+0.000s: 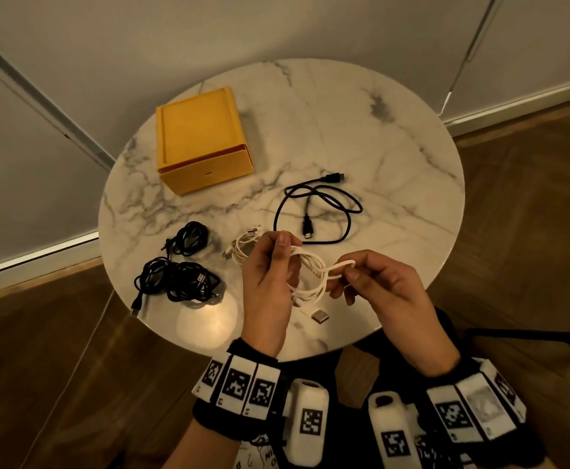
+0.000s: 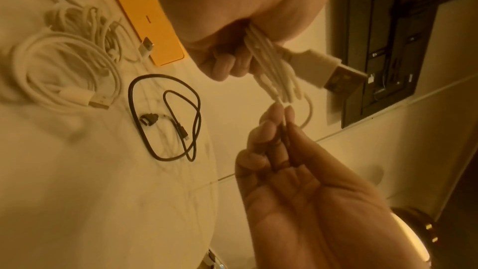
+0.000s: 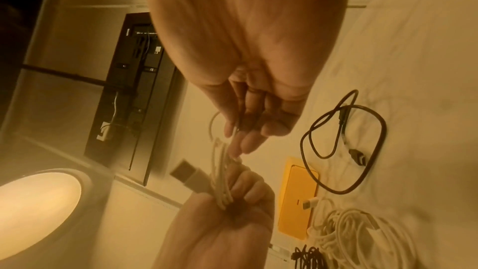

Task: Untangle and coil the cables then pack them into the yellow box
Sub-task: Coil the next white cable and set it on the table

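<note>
White cable (image 1: 310, 275), gathered into several loops, sits in my left hand (image 1: 270, 282), whose fingers are curled round the bundle. Its USB plug (image 2: 333, 73) sticks out past the left hand in the left wrist view. My right hand (image 1: 378, 286) pinches a single projecting loop of the same cable between thumb and forefinger; its remaining fingers are loosely curled. Both hands are raised above the near edge of the marble surface (image 1: 395, 157). Directly below them a small grey square object (image 1: 319, 315) lies on the surface beside a white connector; I cannot tell what it is.

To the left, near the front edge, a bulky tangle of black cable (image 1: 178, 279) lies with one plug (image 1: 135, 306) at the rim. Just behind it is a smaller black coil (image 1: 188, 238). Between that coil and my left hand rests a second white cable bundle (image 1: 243, 245), loosely coiled.

Further back, right of centre, a thin black cable (image 1: 320, 211) lies spread in open loops, both connectors visible and flat on the surface.

Furthest back on the left stands the yellow box (image 1: 202, 140), closed as far as I can see, well apart from the cable in hand. No cable is visible in it.
</note>
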{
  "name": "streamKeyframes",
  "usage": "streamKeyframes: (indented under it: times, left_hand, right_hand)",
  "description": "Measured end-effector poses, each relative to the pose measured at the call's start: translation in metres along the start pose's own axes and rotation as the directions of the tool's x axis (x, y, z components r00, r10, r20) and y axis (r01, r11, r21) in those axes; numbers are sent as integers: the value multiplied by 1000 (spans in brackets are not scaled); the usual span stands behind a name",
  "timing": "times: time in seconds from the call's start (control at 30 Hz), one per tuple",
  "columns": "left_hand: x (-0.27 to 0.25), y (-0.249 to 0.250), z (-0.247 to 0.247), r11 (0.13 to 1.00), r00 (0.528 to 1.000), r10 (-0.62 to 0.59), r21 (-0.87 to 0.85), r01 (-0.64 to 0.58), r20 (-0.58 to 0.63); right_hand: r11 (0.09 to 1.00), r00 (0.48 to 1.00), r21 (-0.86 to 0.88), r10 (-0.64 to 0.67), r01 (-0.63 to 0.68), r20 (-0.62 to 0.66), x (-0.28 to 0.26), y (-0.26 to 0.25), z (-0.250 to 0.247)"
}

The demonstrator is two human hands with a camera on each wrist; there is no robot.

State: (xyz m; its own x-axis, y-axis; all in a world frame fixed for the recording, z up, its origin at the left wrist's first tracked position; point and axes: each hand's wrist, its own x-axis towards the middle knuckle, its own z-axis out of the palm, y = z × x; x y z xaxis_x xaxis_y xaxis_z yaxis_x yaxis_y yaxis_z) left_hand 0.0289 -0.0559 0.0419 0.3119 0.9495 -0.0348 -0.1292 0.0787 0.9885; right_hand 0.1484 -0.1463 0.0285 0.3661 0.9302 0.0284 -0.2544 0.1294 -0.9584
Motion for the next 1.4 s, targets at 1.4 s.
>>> streamKeyframes:
  times: [1.4]
  left_hand:
    - [-6, -6, 41, 991, 980, -132, 38, 127, 150]
  right_hand:
    - [994, 967, 93, 86, -66, -240, -13, 25, -17]
